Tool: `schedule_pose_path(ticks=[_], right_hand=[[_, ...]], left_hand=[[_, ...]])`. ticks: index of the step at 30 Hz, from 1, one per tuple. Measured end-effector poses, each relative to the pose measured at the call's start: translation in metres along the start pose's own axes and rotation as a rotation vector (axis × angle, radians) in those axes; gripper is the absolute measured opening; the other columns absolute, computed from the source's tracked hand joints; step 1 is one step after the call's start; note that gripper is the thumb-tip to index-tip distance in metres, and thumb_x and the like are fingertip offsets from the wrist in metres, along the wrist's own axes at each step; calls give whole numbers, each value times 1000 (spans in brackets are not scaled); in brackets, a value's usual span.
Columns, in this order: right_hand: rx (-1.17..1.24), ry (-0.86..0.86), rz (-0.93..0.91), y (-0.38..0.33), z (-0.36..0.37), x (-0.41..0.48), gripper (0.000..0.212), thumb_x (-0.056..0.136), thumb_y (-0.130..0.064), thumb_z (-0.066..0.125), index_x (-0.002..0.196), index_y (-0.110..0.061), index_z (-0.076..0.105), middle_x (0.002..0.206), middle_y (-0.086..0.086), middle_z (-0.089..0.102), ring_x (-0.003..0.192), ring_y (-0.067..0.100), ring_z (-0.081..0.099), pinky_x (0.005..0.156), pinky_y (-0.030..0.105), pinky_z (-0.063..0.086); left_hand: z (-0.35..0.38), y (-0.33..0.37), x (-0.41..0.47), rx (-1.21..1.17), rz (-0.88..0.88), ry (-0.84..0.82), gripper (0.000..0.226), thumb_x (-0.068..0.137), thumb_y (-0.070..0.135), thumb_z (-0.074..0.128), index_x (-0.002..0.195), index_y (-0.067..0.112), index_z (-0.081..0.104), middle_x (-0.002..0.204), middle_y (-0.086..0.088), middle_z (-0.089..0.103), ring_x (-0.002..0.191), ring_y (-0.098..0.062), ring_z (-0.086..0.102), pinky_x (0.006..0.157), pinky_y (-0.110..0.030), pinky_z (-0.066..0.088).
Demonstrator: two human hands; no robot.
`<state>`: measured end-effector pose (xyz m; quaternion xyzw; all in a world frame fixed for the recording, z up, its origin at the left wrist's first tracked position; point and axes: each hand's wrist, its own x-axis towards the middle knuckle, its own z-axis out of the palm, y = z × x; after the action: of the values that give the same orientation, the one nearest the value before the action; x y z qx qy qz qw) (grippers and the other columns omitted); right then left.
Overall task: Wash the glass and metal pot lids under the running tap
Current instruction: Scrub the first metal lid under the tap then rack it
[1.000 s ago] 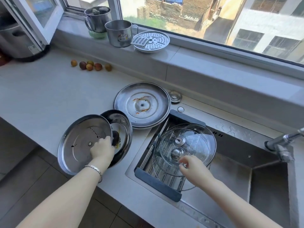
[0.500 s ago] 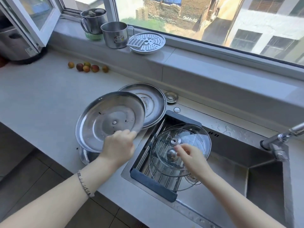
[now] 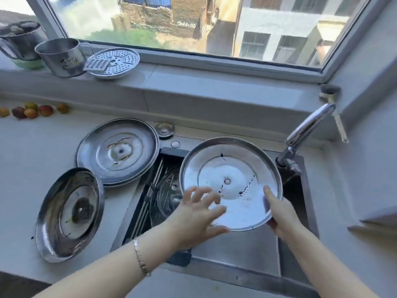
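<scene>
From the head camera, the right hand (image 3: 281,214) grips the near right rim of a metal lid (image 3: 231,182), thumb laid on its inner face, holding it tilted over the sink (image 3: 236,252). The left hand (image 3: 197,214) is spread open at the lid's near left edge; whether its fingertips touch the metal is hard to tell through the blur. The tap (image 3: 305,130) arches in from the right, its spout just beyond the lid's far rim. Left of the held lid, glass lids (image 3: 165,196) lie on a rack (image 3: 148,203) inside the sink, partly hidden by it. On the counter (image 3: 32,155) rest two more metal lids, a stained one (image 3: 117,150) and a nearer one (image 3: 69,214).
</scene>
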<state>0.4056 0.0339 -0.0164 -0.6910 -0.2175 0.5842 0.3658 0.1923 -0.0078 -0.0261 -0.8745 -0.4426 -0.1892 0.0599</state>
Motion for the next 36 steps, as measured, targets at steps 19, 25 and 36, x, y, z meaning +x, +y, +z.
schedule_pose_path(ticks=[19,25,36], right_hand=[[-372,135,6,-46,-86,108,70,83,-63,47,102,3,60,84,15,67,73,27,62,69,36,54],[-539,202,135,-52,-65,157,52,86,-61,41,97,-11,52,82,10,54,50,19,48,40,21,33],[-518,264,112,-37,-64,188,45,82,-29,32,118,-9,51,103,11,46,90,23,40,67,25,35]], left_hand=[[25,11,105,-1492,-1769,150,46,92,54,38,103,13,56,83,-8,65,83,-30,62,77,-41,52],[28,7,106,-1402,-1766,182,44,93,53,39,86,14,59,79,-5,64,76,-25,62,69,-36,53],[37,10,111,-1199,-1744,51,67,90,58,39,131,7,49,124,-9,55,109,-29,56,97,-44,46]])
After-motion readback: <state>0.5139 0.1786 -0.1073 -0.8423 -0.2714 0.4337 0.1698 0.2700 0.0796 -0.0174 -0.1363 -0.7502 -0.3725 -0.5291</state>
